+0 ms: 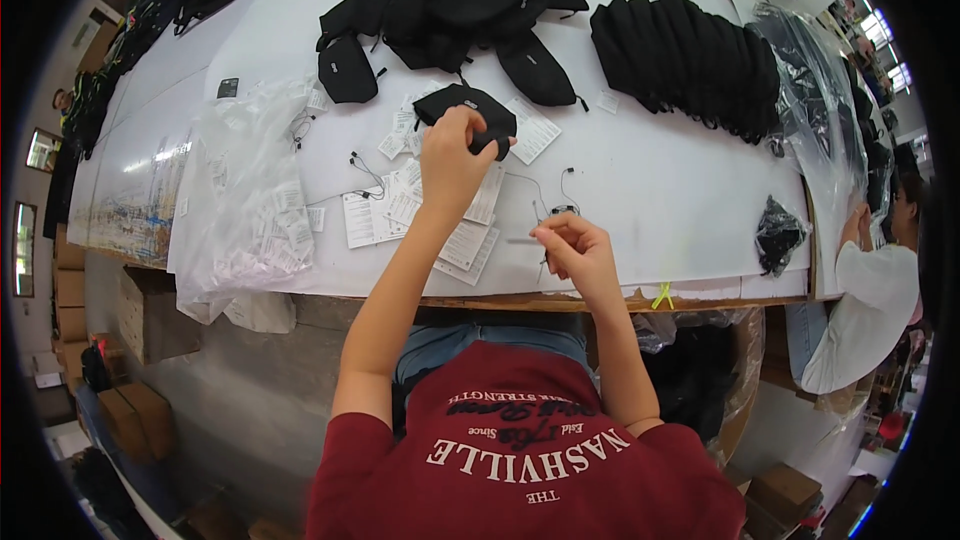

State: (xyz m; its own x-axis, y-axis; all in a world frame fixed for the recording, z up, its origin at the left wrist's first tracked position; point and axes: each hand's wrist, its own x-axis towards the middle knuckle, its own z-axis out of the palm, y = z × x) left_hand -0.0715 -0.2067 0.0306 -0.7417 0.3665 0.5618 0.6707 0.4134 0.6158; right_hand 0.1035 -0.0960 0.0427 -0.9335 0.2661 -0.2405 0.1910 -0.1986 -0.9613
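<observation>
My left hand (452, 162) reaches forward over the white table (660, 190) and grips a small black pouch (470, 110). My right hand (578, 248) is near the table's front edge, fingers pinched on a thin black string loop (552, 212). Several white paper tags (400, 205) lie scattered under and beside my left hand.
A pile of black waist bags (455, 10) lies at the far side, a stacked row of black pouches (690, 60) to its right. Clear plastic bags holding tags (250, 200) lie at left. Another person in white (865, 290) works at the right. Cardboard boxes (130, 420) stand on the floor.
</observation>
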